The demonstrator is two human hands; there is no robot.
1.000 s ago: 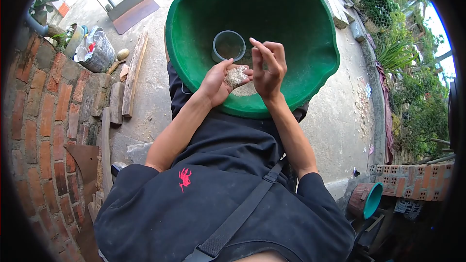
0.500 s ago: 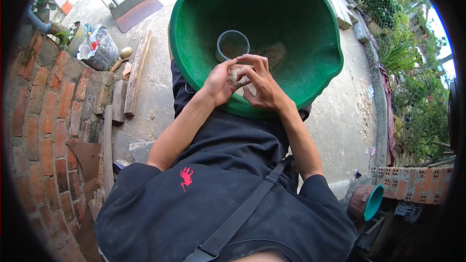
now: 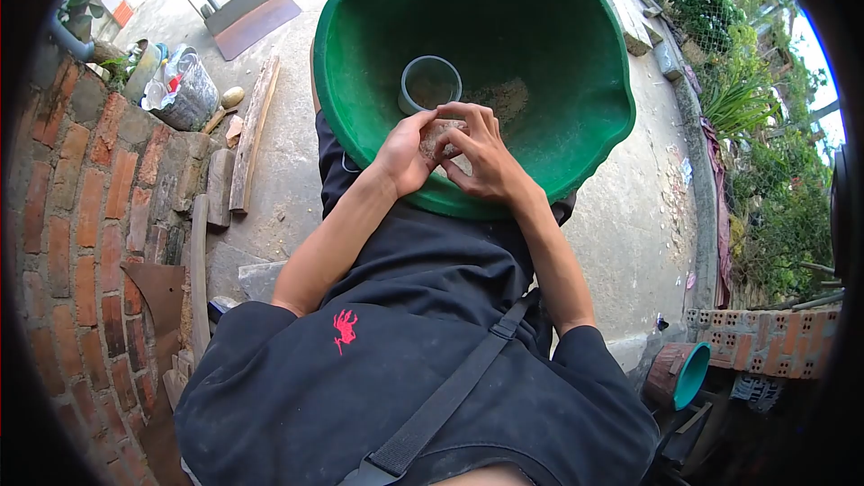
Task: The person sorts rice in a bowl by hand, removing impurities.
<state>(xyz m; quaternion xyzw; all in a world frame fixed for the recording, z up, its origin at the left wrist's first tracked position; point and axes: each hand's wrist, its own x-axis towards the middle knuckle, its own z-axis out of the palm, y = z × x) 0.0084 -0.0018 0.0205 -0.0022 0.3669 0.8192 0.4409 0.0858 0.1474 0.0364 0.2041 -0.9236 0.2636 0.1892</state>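
On my lap leans a large green plastic tub (image 3: pixel 576 63), its mouth turned up toward me. My left hand (image 3: pixel 400 157) is cupped at its near side, fingers curled around a handful of pale, grain-like material (image 3: pixel 441 135). Over that palm arches my right hand (image 3: pixel 490 151), thumb and index finger bent together at the grains; whatever is between them is too small to make out. The fingertips of both hands touch or nearly touch. A clear round plastic container (image 3: pixel 430 85) sits inside the tub just beyond them. Beside it lies a loose heap of similar grains (image 3: pixel 504 101).
A brick wall (image 3: pixel 90 198) runs along the left, with wooden planks (image 3: pixel 256 135) and a bucket of odds and ends (image 3: pixel 187 94) near it. A metal hand truck (image 3: pixel 252 13) stands ahead. At lower right are a teal-lined pot (image 3: pixel 691 376) and hollow bricks (image 3: pixel 765 342).
My right thumb and index finger have closed closer together over the grains in my left palm. The tub and the clear container have barely shifted.
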